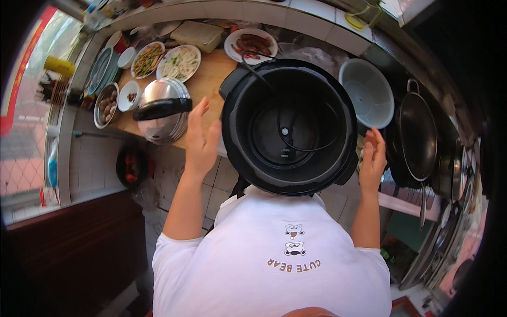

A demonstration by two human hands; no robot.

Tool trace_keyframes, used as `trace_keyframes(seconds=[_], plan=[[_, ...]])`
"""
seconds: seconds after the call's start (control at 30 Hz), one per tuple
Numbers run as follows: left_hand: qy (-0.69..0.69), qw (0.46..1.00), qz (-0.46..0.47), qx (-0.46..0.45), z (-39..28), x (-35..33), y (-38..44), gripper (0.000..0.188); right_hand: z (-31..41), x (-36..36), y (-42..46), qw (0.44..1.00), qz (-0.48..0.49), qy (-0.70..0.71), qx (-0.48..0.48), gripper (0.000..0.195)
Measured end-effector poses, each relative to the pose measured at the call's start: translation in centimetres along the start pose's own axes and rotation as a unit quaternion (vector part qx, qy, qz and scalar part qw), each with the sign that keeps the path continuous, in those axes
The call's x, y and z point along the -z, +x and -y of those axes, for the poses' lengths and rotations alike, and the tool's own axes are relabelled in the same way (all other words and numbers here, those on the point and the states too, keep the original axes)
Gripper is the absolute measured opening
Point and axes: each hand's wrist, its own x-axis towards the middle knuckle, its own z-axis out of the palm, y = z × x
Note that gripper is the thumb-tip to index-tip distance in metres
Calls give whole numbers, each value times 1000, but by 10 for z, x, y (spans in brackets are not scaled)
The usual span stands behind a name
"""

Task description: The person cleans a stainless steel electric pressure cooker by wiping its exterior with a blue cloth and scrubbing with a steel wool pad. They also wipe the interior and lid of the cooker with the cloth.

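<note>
A large black electric pressure cooker body [289, 126], without its lid or inner pot, stands directly before my chest at the counter's edge. A dark power cord [303, 149] loops down into it. To its left, my left hand [202, 138] is raised with fingers apart, holding nothing. Close by that hand sits a shiny metal lid [162, 91] with a black handle [163, 109]. On the cooker's other side my right hand [372, 158] is up, fingers slightly bent, also holding nothing. Both hands appear apart from the cooker's wall.
A wooden board [212, 75] carries plates of sliced food [179, 63] and shredded vegetables [148, 59]. Sausages [253, 43] lie on a plate behind the cooker. A grey plastic basin [366, 93] and a wok [418, 134] are at right; a bowl of round brown items [107, 107] is at left.
</note>
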Motion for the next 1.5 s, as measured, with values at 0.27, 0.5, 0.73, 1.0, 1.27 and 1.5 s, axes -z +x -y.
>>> trace_keyframes(seconds=[0.27,0.5,0.73,1.0,1.27,1.5], plan=[[-132,984,97,63,18,-27,-40,61,-3,-36,-59,929,-38,233,-284,53],[-126,989,83,10,6,-34,-33,76,42,-24,-65,922,9,237,-307,48],[-132,989,66,5,6,-33,-49,77,96,-33,-76,952,101,-186,220,48],[-183,981,64,34,14,-36,-86,74,119,-87,-68,863,305,-267,301,64],[-135,988,77,10,29,-38,-105,72,114,-89,-64,865,301,-245,319,55],[-65,991,86,-82,21,-32,-94,89,122,-74,-49,861,313,-242,320,53]])
